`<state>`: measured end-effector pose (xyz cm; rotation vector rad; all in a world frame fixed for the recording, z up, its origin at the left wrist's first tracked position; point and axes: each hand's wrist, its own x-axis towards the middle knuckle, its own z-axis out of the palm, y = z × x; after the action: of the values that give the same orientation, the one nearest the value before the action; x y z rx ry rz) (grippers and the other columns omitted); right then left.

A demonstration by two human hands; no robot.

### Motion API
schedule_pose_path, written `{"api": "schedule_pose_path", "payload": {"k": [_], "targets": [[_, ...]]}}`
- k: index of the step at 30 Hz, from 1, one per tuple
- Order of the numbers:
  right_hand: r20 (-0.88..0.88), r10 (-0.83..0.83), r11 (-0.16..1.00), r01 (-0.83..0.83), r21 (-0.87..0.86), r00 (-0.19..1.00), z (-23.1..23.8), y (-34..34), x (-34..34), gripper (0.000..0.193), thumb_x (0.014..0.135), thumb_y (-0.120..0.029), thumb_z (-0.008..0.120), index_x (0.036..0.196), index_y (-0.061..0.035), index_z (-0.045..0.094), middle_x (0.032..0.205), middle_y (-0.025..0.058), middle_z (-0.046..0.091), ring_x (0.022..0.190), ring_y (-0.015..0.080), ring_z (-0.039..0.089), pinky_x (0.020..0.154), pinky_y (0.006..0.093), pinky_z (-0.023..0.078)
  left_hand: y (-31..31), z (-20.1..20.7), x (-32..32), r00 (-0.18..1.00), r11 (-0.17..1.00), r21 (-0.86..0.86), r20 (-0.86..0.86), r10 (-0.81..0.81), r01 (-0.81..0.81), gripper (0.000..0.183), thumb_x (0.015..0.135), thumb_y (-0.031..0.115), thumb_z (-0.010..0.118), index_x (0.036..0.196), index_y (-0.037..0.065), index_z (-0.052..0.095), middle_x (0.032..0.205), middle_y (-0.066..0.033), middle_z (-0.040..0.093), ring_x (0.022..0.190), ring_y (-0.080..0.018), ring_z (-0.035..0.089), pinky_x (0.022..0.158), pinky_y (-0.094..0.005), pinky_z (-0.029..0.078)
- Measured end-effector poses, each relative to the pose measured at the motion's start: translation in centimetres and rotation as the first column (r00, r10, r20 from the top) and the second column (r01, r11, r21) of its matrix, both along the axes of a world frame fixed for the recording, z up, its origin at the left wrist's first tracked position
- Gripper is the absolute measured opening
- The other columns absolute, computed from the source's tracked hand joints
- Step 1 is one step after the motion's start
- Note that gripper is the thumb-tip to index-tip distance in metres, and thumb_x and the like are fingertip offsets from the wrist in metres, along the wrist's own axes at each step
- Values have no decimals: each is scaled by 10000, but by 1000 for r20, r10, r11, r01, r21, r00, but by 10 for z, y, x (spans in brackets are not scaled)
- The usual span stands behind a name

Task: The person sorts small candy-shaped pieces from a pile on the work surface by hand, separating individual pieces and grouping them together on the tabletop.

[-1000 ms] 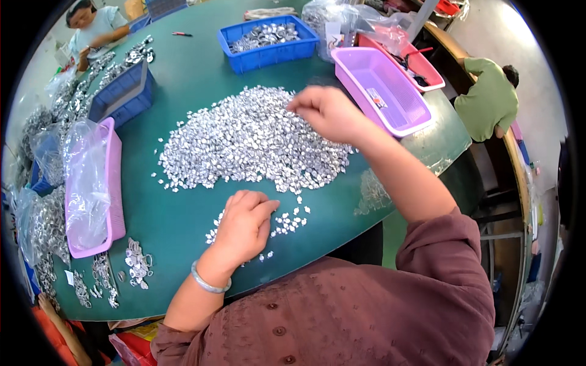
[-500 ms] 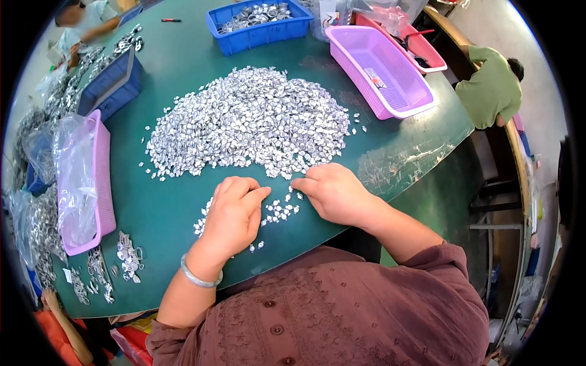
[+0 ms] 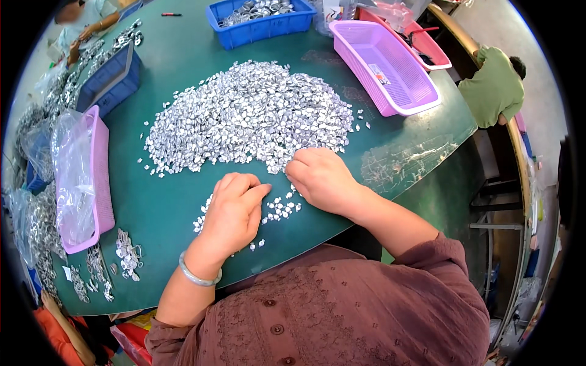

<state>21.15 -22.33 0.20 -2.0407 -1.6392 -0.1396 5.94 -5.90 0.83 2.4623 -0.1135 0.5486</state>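
A big heap of small shiny silver metal pieces (image 3: 250, 119) lies on the green table (image 3: 159, 207). A small scatter of the same pieces (image 3: 278, 208) sits near the front edge, between my hands. My left hand (image 3: 233, 210) rests palm down on that scatter, fingers curled, a silver bangle on the wrist. My right hand (image 3: 320, 177) lies palm down at the heap's near edge, fingers bent over pieces. What either palm covers is hidden.
A purple basket (image 3: 390, 73) stands at the right, a blue bin of metal parts (image 3: 259, 21) at the back, another blue bin (image 3: 113, 79) and a purple tray with a plastic bag (image 3: 79, 177) at the left. A person in green (image 3: 494, 88) is at the right, another person's hands (image 3: 85, 30) at the far left.
My right hand came back from the far side of the heap near the purple basket to its near edge beside my left hand. My left hand stayed on the small scatter.
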Motion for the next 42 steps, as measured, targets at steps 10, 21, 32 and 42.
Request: {"api": "schedule_pose_path", "payload": {"k": [10, 21, 32, 42], "targets": [[-91, 3, 974, -24, -225, 996, 13, -7, 1, 76, 833, -101, 652, 879, -42, 654, 819, 106, 602, 776, 328, 614, 697, 432, 495, -2, 3, -3, 997, 996, 82, -77, -12, 19, 289, 743, -59, 608, 1001, 15, 714, 1019, -111, 614, 969, -301, 567, 875, -408, 430], [-179, -57, 998, 62, 23, 982, 8, -25, 3, 143, 808, -17, 661, 941, -45, 704, 824, 102, 616, 781, 317, 620, 678, 421, 490, -2, 3, 0, 998, 998, 56, -52, -23, 26, 259, 777, -72, 591, 987, 19, 712, 967, -87, 636, 925, -287, 577, 855, -389, 434], [-90, 27, 1000, -28, -9, 996, 2, -13, -6, 267, 735, 11, 653, 973, -88, 719, 899, 65, 568, 854, 281, 561, 769, 398, 428, -1, 2, 0, 998, 999, 28, -56, -39, 40, 264, 756, -89, 578, 963, 9, 711, 953, -97, 632, 898, -295, 574, 838, -393, 452], [-241, 31, 1000, -30, 6, 970, 6, -9, -2, 200, 763, 15, 648, 933, -64, 718, 875, 71, 602, 877, 293, 589, 798, 405, 453, 1, 1, -1, 999, 1000, 20, -47, -13, 14, 289, 747, -79, 576, 987, 8, 710, 959, -101, 630, 912, -299, 576, 841, -395, 456]]}}
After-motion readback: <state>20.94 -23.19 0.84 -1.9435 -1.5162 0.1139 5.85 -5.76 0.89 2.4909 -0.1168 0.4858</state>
